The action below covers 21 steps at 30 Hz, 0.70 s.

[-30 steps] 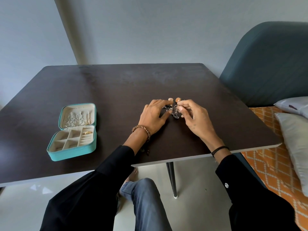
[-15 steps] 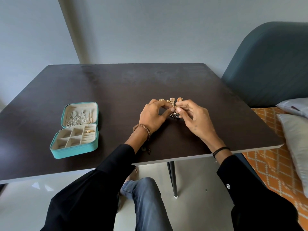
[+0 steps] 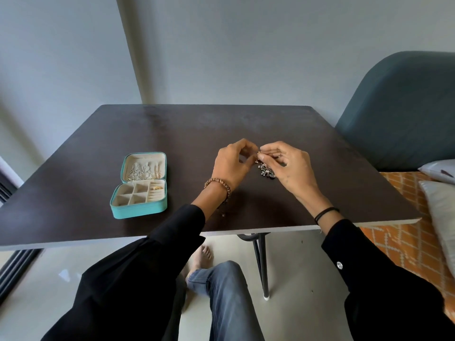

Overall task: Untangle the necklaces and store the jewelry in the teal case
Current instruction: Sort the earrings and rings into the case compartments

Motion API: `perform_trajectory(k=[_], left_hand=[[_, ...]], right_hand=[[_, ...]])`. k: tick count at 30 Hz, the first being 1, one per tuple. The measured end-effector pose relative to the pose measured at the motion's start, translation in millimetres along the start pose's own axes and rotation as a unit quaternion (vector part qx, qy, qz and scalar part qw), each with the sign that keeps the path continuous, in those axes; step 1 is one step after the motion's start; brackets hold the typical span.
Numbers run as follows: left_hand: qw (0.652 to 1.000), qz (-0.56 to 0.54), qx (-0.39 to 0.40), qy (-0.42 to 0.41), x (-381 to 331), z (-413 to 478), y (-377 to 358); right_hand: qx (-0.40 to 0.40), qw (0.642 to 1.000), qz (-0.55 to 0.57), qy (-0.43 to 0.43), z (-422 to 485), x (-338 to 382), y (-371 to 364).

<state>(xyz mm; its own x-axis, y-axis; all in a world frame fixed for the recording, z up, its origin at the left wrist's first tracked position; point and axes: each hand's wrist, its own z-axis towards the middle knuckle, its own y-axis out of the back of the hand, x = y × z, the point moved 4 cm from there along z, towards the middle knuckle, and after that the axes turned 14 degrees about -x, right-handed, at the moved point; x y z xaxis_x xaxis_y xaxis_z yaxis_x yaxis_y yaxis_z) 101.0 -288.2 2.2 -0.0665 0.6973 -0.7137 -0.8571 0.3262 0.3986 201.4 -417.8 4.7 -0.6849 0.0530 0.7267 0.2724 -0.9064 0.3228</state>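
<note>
Head view shows the left hand [image 3: 231,164] and the right hand [image 3: 291,168] with curled fingers, both pinching the tangled necklaces [image 3: 266,170] over the counter [image 3: 197,124]. At nine o'clock from them, well apart, the teal case [image 3: 139,209] lies open with jewelry inside.

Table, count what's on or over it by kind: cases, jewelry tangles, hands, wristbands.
teal case: 1, open
jewelry tangle: 1, pinched by both hands
hands: 2, left hand and right hand
wristbands: 2, beaded bracelet and black band
Total: 6
</note>
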Motion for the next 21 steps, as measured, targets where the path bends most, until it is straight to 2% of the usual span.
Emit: perform_trajectory(k=[5,10,17,21], left_hand=[[1.0,0.012,-0.023,-0.003,-10,-9,32],[0.993,-0.06,-0.052,0.083,-9,-24,62],[0.964,-0.195,-0.136,0.117,-5,-60,102],[0.958,-0.202,-0.179,0.098,2,-74,127]], right_hand=[[-0.006,1.0,0.004,0.022,-6,29,-3],[0.018,0.999,0.035,0.031,-18,58,-15],[0.087,0.976,0.201,-0.01,-34,86,-31],[0.126,0.963,0.238,-0.008,-44,104,-49]])
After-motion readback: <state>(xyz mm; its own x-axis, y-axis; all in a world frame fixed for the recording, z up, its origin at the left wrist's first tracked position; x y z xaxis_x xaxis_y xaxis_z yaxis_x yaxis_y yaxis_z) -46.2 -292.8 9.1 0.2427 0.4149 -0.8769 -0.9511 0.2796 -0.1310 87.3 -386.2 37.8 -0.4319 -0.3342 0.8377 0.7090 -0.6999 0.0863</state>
